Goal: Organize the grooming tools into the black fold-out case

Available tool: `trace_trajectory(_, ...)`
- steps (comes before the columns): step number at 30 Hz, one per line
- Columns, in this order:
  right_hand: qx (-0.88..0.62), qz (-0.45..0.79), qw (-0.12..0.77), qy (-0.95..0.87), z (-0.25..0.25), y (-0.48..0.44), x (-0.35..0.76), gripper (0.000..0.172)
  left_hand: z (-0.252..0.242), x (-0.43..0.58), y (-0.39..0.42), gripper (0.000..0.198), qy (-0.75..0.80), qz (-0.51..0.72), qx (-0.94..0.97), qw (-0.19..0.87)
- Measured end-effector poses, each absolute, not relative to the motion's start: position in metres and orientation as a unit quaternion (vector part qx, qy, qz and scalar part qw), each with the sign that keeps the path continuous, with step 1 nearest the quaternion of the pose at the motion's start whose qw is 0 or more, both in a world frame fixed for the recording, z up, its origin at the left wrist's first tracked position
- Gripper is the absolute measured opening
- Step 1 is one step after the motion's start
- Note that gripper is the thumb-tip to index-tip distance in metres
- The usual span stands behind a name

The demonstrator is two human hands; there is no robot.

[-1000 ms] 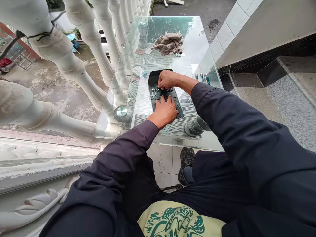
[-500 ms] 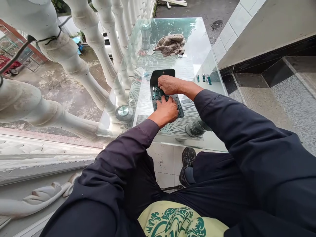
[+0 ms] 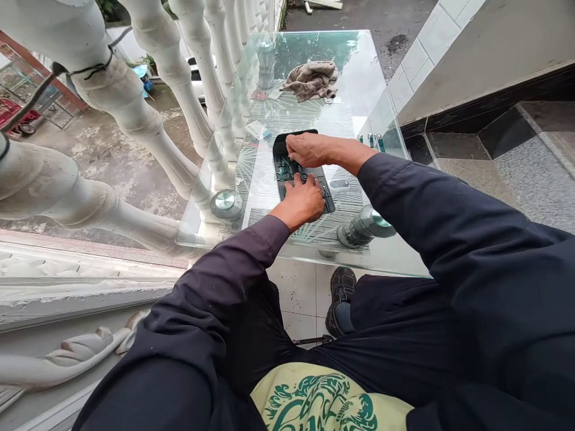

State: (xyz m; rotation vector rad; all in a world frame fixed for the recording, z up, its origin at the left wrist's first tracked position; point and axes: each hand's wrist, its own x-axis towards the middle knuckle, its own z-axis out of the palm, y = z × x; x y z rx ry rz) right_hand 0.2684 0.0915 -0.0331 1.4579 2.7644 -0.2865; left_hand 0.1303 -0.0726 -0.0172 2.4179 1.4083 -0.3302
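A black manicure case lies unfolded on the glass table, with small scissors and other slim metal tools in its loops. My left hand rests on the case's lower part, fingers spread across it. Above the upper part, my right hand is closed with the fingertips pinched and pointing down; whatever is between them is hidden. Several nail clippers lie to the right, partly behind my right forearm. A grey oval piece shows right of the case.
The patterned glass table has round metal-capped legs. A crumpled brown cloth lies toward its far end, and a small white-and-blue packet is left of the case. White balusters line the left side; steps rise at right.
My right hand has dipped slightly, and its forearm has shifted a little right and down, covering more of the nail clippers. My left hand stays nearly still on the case.
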Motion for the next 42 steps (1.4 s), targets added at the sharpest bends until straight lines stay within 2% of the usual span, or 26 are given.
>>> trace_trajectory(3, 0.502, -0.109, -0.029, 0.857, -0.034, 0.083, 0.272, 0.032, -0.02, 0.129, -0.073, 0.085, 0.492, -0.113, 0.849, 0.157)
trace_trajectory(7, 0.571, -0.068, -0.097, 0.812, -0.038, 0.074, 0.273, 0.04, -0.02, 0.13, -0.073, 0.085, 0.491, -0.108, 0.851, 0.152)
trace_trajectory(11, 0.678, -0.074, -0.075, 0.728, -0.04, 0.072, 0.267, 0.034, -0.022, 0.131, -0.071, 0.086, 0.492, -0.116, 0.849, 0.153)
trace_trajectory(15, 0.722, -0.146, -0.083, 0.671, -0.035, 0.076, 0.254, 0.03, -0.027, 0.131, -0.069, 0.087, 0.492, -0.108, 0.851, 0.149)
trace_trajectory(18, 0.732, -0.219, -0.095, 0.638, -0.029, 0.078, 0.245, 0.014, -0.03, 0.13, -0.069, 0.088, 0.49, -0.098, 0.853, 0.15)
trace_trajectory(23, 0.738, -0.287, -0.171, 0.586, -0.026, 0.076, 0.238, 0.014, -0.026, 0.129, -0.069, 0.084, 0.493, -0.091, 0.849, 0.166)
trace_trajectory(33, 0.691, -0.22, -0.207, 0.657, -0.036, 0.071, 0.245, 0.025, -0.016, 0.128, -0.07, 0.079, 0.489, -0.098, 0.848, 0.18)
trace_trajectory(39, 0.664, -0.258, -0.238, 0.66, -0.037, 0.063, 0.244, 0.026, -0.019, 0.129, -0.069, 0.08, 0.495, -0.097, 0.848, 0.166)
trace_trajectory(42, 0.651, -0.181, -0.23, 0.7, -0.042, 0.061, 0.245, 0.03, -0.02, 0.129, -0.07, 0.078, 0.494, -0.093, 0.848, 0.166)
